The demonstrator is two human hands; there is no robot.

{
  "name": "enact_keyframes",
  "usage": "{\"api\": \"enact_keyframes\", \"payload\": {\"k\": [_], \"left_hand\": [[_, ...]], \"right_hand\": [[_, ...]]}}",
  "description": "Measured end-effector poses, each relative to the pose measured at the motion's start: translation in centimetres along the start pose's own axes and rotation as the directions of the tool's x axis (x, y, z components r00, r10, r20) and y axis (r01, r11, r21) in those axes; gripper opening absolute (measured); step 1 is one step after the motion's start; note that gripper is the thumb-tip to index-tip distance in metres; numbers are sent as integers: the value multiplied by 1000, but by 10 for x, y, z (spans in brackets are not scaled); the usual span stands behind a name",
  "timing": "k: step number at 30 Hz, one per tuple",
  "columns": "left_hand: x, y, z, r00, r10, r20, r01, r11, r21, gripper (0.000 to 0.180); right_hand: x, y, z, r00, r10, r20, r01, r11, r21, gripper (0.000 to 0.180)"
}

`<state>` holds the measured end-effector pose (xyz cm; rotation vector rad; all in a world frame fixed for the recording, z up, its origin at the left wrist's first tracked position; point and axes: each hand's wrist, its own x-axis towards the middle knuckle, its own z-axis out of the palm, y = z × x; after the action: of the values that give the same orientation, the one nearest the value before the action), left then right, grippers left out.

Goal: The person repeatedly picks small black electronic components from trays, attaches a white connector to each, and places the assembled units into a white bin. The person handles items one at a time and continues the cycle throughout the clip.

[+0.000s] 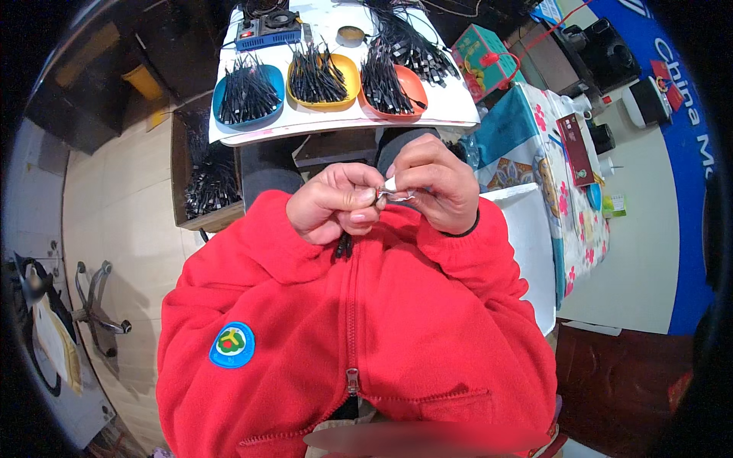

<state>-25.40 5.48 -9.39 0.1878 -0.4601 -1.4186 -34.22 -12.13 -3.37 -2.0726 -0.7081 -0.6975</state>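
Observation:
Both hands meet in front of my red jacket. My left hand (pixel 336 202) is closed, its thumb and fingertips pinching the end of a short black cable (pixel 343 246), whose dark ends hang out below the palm. Thin, light-coloured wires stick out from that pinch toward the right. My right hand (pixel 437 187) is closed too, fingertips at the wires, with a small white piece (pixel 391 184) showing between the hands. Whether the white piece is joined to the wires I cannot tell. Beyond the hands, bundles of similar black cables lie in a blue tray (pixel 220 107), a yellow tray (pixel 356 80) and an orange tray (pixel 419 90).
The trays stand on a white table (pixel 305 131), with a small device with a blue front (pixel 267 38), a round tin (pixel 351 36) and loose black cables (pixel 416 46) behind them. A box of cables (pixel 210 179) sits at left. A flowered tablecloth (pixel 569 221) covers the right-hand table.

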Motion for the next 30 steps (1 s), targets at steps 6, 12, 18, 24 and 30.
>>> {"api": "enact_keyframes", "payload": {"k": [6, 12, 18, 24, 30], "left_hand": [[0, 1, -1, 1000, -18, -23, 18, 1000, 21, 13], [-9, 15, 13, 957, 249, -150, -90, 744, 662, 15], [-7, 26, 22, 922, 342, -182, -63, 596, 801, 17], [5, 36, 16, 894, 370, -252, -22, 598, 801, 17], [26, 69, 21, 874, 344, -343, 60, 625, 779, 17]], "right_hand": [[-5, -8, 11, 991, 109, -81, -106, 993, 42, 16], [-15, 1, 22, 962, 254, -105, -215, 934, 285, 14], [-6, 13, 13, 973, 229, -43, -213, 950, 226, 20], [7, 30, 14, 956, 277, -96, -243, 932, 270, 9], [15, 69, 23, 914, 391, -109, -268, 783, 561, 14]]}}
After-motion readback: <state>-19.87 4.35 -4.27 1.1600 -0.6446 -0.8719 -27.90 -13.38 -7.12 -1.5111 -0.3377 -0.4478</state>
